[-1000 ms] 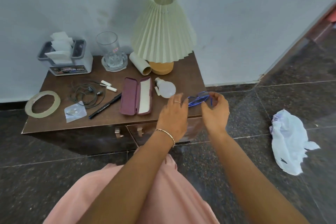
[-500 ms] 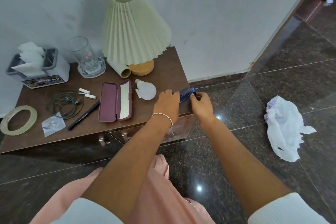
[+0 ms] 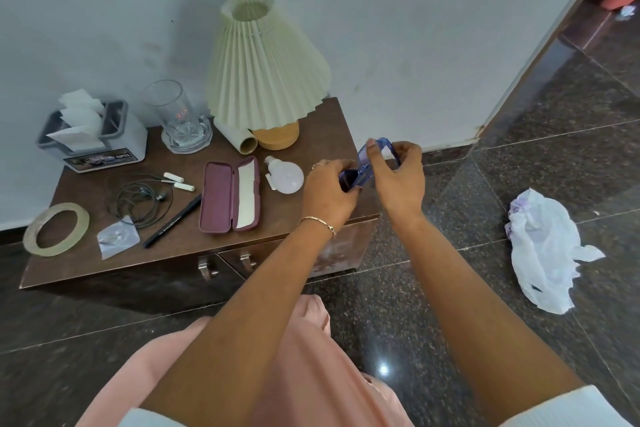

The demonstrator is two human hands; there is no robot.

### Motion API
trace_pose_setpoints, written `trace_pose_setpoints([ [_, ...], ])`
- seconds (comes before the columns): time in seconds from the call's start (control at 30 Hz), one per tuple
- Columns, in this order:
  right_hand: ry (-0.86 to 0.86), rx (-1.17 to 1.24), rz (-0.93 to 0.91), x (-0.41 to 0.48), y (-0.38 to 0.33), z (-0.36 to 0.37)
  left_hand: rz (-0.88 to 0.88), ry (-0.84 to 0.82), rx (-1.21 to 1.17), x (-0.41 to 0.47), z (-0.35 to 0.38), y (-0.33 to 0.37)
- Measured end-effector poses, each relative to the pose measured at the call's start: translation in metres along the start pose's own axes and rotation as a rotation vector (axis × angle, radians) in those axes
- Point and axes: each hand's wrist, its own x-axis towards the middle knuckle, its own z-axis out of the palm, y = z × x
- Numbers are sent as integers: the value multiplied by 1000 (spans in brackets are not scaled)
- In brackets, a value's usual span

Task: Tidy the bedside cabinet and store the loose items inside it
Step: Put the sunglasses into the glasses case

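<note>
Both hands hold a pair of blue glasses (image 3: 366,163) above the right end of the brown bedside cabinet (image 3: 298,135). My left hand (image 3: 327,196) grips the lower part, my right hand (image 3: 401,177) the upper frame. An open maroon glasses case (image 3: 218,199) lies on the cabinet top to the left. Beside it rest a white light bulb (image 3: 285,177), a black pen (image 3: 173,226), coiled earphones (image 3: 142,201), two white caps (image 3: 178,181), a small plastic packet (image 3: 116,240) and a tape roll (image 3: 57,229).
A pleated lamp (image 3: 266,73), a cardboard tube (image 3: 237,139), a glass on a coaster (image 3: 176,118) and a tissue box (image 3: 91,139) stand at the back. Two door handles (image 3: 225,263) show on the cabinet front. A crumpled white bag (image 3: 547,250) lies on the floor at right.
The glasses have been lifted off the cabinet's right edge and are now held higher between both hands. The camera has shifted closer and to the right.
</note>
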Motion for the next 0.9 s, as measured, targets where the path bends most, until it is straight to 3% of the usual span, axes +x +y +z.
trace_pose_setpoints([
  [0.27, -143, 77, -128, -38, -46, 40, -91, 191, -226, -20, -51, -16],
  [0.47, -243, 125, -149, -66, -61, 77, -157, 229, -247, -41, -93, -47],
  [0.8, -227, 158, 72, -90, -59, 128, -386, 191, -328, -79, -131, -102],
  [0.9, -222, 104, 59, -83, -59, 140, -444, 217, -335, -84, -133, -120],
])
